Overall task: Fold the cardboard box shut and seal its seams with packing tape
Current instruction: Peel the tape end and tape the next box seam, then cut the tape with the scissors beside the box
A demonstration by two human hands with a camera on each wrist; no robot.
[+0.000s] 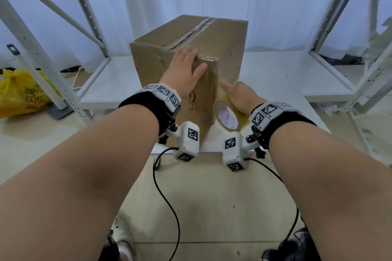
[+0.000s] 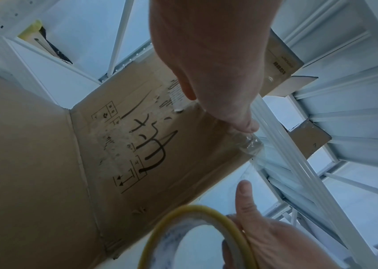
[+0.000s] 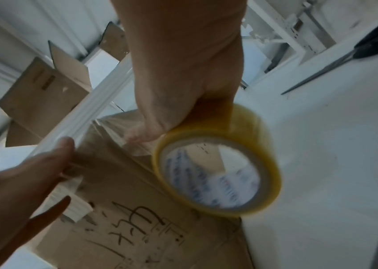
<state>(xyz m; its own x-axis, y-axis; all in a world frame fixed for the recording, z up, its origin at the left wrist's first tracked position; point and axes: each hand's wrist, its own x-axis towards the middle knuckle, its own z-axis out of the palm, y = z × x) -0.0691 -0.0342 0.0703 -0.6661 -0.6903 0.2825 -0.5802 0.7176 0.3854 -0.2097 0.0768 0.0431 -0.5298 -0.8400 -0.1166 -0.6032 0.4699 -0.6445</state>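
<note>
The brown cardboard box point(image 1: 186, 57) is folded shut, taped along its top seam. My left hand point(image 1: 184, 71) presses flat on its near top edge; my right hand point(image 1: 239, 96) grips the tape roll point(image 1: 230, 115) beside its corner.

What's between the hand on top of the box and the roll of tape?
A strip of clear tape runs down the cardboard box corner from the left hand to the tape roll in the right hand; clearest in the head view.
</note>
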